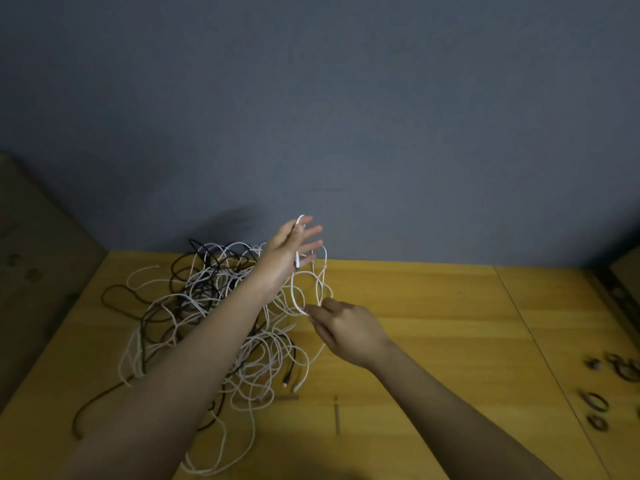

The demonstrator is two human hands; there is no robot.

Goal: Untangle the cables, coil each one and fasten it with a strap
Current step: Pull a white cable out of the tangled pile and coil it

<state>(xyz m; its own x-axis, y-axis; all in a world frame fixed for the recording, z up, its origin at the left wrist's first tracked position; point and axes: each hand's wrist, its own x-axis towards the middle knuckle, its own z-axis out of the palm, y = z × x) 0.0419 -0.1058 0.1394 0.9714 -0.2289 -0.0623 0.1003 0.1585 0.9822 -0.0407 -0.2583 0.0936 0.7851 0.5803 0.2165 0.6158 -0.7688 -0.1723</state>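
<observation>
The left hand (292,245) is raised above the tabletop (433,306), fingers spread, with a white cable (297,289) looped over them, probably serving as a former so the coil keeps 1 even size. The right hand (341,327) sits lower, just beside the loop's bottom, pinching the strand between thumb and fingertips to feed the next turn. Both forearms reach forward over the tangled pile (214,306) of white and black cables, from which this cable trails. Dark straps (595,401) wait well apart, at the right edge.
</observation>
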